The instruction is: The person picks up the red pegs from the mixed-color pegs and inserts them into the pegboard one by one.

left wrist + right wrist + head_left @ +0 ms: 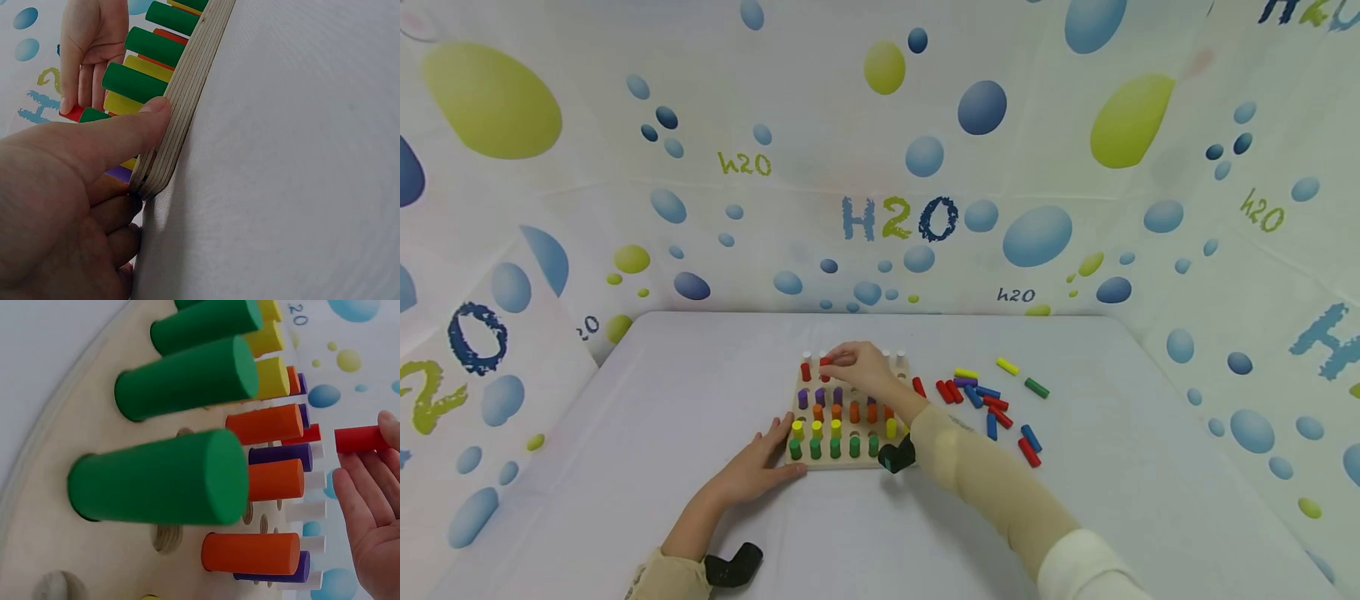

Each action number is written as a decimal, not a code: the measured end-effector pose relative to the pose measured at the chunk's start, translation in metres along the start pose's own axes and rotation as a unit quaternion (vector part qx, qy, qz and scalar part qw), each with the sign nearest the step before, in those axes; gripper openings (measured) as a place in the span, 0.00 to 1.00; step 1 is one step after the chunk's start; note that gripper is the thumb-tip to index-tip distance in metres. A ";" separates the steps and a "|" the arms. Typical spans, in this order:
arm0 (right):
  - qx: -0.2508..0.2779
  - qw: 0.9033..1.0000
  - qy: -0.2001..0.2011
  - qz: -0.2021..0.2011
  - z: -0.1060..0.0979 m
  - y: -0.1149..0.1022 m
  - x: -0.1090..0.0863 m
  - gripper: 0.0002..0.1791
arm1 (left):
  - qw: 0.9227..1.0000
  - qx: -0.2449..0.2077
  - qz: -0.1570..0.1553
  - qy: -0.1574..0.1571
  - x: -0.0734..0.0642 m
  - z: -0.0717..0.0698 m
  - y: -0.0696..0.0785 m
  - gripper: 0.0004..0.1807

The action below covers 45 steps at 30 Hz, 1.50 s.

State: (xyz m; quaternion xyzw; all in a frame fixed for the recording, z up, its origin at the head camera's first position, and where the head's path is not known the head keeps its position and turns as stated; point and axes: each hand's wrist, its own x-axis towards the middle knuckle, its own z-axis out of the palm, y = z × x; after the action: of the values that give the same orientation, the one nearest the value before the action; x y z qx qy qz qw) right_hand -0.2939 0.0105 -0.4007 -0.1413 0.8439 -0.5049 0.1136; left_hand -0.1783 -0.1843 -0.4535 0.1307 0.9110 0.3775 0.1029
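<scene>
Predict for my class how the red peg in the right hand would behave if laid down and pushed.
The red peg would probably roll, since its sides are round. It is likely stiff, looking straight where the right hand pinches it. Its smooth-looking surface may be slightly slippery.

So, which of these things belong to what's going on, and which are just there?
Belongs to the job:
pegboard, touched by the left hand
red peg, pinched by the right hand
coloured pegs standing in holes
probably the loose pegs lying beside it

Just there, it seems:
printed backdrop
white tablecloth
</scene>
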 end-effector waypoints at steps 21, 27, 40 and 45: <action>0.009 0.999 0.032 -0.005 0.012 -0.007 0.017 0.11 | 1.000 0.006 0.003 -0.004 0.000 -0.004 -0.002 0.48; -0.006 0.999 0.051 0.015 0.018 -0.002 0.024 0.10 | 1.000 0.006 -0.002 0.000 -0.001 -0.005 -0.002 0.47; -0.018 0.998 0.060 0.026 0.022 0.010 0.025 0.09 | 1.000 0.000 0.005 -0.001 0.001 0.001 -0.003 0.48; -0.012 0.998 0.061 0.023 0.023 0.011 0.025 0.09 | 1.000 -0.001 0.002 -0.001 0.000 0.000 -0.001 0.48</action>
State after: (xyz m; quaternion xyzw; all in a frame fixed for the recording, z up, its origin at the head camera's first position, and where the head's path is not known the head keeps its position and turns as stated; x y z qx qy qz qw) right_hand -0.3105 -0.0126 -0.4222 -0.0920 0.8584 -0.4995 0.0721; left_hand -0.1781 -0.1848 -0.4538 0.1327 0.9102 0.3783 0.1035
